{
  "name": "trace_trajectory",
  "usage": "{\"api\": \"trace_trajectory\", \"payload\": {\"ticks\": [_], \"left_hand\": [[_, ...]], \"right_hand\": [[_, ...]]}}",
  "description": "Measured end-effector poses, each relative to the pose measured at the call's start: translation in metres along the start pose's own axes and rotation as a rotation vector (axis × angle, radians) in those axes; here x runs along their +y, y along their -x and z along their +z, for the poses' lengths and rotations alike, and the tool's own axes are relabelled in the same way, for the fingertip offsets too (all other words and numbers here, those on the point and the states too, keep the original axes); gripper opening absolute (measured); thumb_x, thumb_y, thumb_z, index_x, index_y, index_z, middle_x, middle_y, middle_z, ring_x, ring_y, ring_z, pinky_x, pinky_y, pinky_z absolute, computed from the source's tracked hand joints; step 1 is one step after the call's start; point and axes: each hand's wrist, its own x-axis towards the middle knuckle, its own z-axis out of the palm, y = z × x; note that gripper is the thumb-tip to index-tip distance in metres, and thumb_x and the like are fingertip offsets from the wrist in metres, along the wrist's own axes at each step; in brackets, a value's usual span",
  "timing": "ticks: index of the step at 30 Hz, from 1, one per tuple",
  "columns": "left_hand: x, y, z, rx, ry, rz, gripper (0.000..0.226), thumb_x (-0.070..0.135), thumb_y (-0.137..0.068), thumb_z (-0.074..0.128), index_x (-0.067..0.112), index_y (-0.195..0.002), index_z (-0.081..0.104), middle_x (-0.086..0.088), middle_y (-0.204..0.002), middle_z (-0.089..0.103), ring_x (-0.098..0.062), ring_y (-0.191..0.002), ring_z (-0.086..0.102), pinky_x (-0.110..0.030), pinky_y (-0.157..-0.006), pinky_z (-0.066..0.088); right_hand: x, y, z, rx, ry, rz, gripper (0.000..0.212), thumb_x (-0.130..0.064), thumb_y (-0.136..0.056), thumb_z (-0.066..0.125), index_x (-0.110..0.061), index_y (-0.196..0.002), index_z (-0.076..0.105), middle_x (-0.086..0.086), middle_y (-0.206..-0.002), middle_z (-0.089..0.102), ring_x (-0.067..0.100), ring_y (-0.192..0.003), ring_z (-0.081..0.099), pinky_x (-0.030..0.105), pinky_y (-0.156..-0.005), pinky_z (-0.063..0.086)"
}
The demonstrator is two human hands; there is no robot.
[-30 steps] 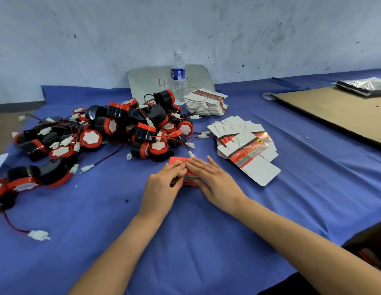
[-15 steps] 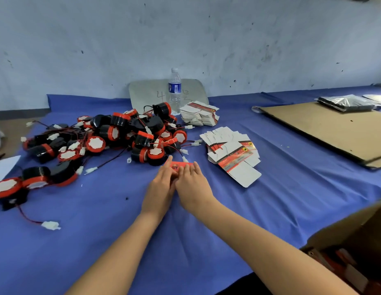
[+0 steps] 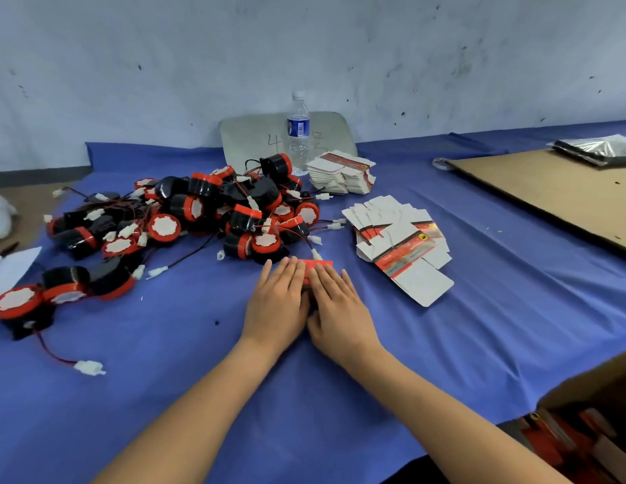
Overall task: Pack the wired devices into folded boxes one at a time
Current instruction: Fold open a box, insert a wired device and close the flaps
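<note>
Blue table (image 3: pixel 479 344), frame centre: left hand (image 3: pixel 276 302) and right hand (image 3: pixel 339 309), fingers straight, press the red box (image 3: pixel 318 265) flat; next, probably opening it up.

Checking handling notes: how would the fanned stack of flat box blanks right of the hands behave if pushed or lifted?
The flat box blanks are already fanned out, so a push would likely slide them further apart. They look like thin card with cut flaps: probably light and bendy, and apt to droop or spill if lifted by one edge.
</note>
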Motion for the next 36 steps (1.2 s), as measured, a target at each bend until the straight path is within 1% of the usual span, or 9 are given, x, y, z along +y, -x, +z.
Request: {"api": "trace_trajectory", "payload": {"ticks": [3,6,11,14,17,20,24,29,36], "left_hand": [[-0.007,-0.003,-0.003,0.071,-0.083,0.096,0.038,0.013,-0.083,0.072,-0.006,-0.116,0.066,-0.020,-0.118,0.067,-0.032,-0.112,0.064,-0.060,-0.102,0.037],[-0.007,0.000,0.002,0.066,0.051,0.056,0.044,0.005,-0.082,0.072,-0.006,-0.123,0.061,-0.020,-0.127,0.062,-0.034,-0.121,0.058,-0.057,-0.107,0.032],[-0.009,0.004,0.001,-0.015,0.433,-0.143,0.059,0.005,-0.089,0.060,0.012,-0.145,0.043,0.000,-0.154,0.035,-0.012,-0.143,0.029,-0.031,-0.116,0.027],[-0.013,0.007,-0.001,-0.119,0.581,-0.188,0.083,0.014,-0.087,0.064,0.035,-0.152,0.017,0.010,-0.161,0.015,-0.008,-0.144,0.023,-0.031,-0.112,0.032],[-0.017,0.007,-0.002,-0.175,0.741,-0.302,0.102,0.021,-0.083,0.071,0.047,-0.150,-0.002,0.012,-0.153,0.034,-0.007,-0.133,0.041,-0.028,-0.103,0.039],[-0.024,0.007,0.002,-0.164,0.807,-0.343,0.103,0.021,-0.080,0.077,0.046,-0.149,0.004,0.015,-0.134,0.052,-0.006,-0.122,0.051,-0.026,-0.098,0.042],[-0.026,0.007,0.007,-0.195,0.797,-0.260,0.087,0.030,-0.076,0.081,0.035,-0.146,0.030,0.012,-0.134,0.046,-0.007,-0.128,0.043,-0.019,-0.103,0.034],[-0.025,0.006,0.006,-0.201,0.931,-0.275,0.072,0.036,-0.065,0.088,0.051,-0.118,0.042,0.029,-0.115,0.058,0.005,-0.107,0.057,-0.026,-0.091,0.050],[-0.009,0.006,-0.002,-0.055,0.856,-0.026,0.080,0.028,-0.072,0.085,0.051,-0.132,0.037,0.026,-0.137,0.042,-0.001,-0.117,0.053,-0.025,-0.092,0.049]], "right_hand": [[-0.002,-0.015,-0.007,-0.038,0.072,0.003,0.060,-0.020,-0.093,0.041,-0.005,-0.150,0.028,0.009,-0.157,0.029,0.021,-0.148,0.018,0.027,-0.117,-0.009],[0.002,-0.019,-0.012,-0.070,0.070,-0.011,0.060,-0.021,-0.093,0.042,-0.009,-0.151,0.029,0.006,-0.157,0.029,0.018,-0.147,0.020,0.026,-0.118,0.000],[0.008,0.011,-0.002,-0.004,-0.218,-0.017,0.071,-0.009,-0.088,0.049,-0.017,-0.153,0.021,-0.007,-0.162,0.001,0.009,-0.149,-0.008,0.025,-0.120,0.010],[0.015,0.012,-0.003,0.220,-0.440,0.153,0.071,-0.013,-0.089,0.060,-0.033,-0.148,0.025,-0.011,-0.161,0.003,-0.016,-0.138,0.001,-0.001,-0.104,0.015],[0.022,0.011,-0.006,0.302,-0.634,0.302,0.076,-0.014,-0.089,0.064,-0.053,-0.135,0.018,-0.014,-0.155,0.020,-0.017,-0.136,0.013,0.002,-0.104,0.022],[0.020,0.012,-0.004,0.242,-0.677,0.312,0.077,-0.015,-0.087,0.068,-0.054,-0.134,0.020,-0.017,-0.148,0.035,-0.005,-0.134,0.032,0.004,-0.103,0.028],[0.018,0.012,-0.003,0.152,-0.628,0.256,0.072,-0.022,-0.084,0.072,-0.044,-0.138,0.031,-0.015,-0.135,0.049,-0.004,-0.121,0.048,0.019,-0.100,0.042],[0.018,0.015,-0.006,0.138,-0.693,0.254,0.061,-0.029,-0.084,0.074,-0.041,-0.134,0.042,-0.009,-0.124,0.055,0.002,-0.112,0.055,0.021,-0.095,0.046],[0.017,0.016,-0.016,0.213,-0.902,0.413,0.058,-0.041,-0.073,0.075,-0.044,-0.124,0.047,-0.017,-0.101,0.062,-0.006,-0.085,0.060,0.008,-0.073,0.046]]}}
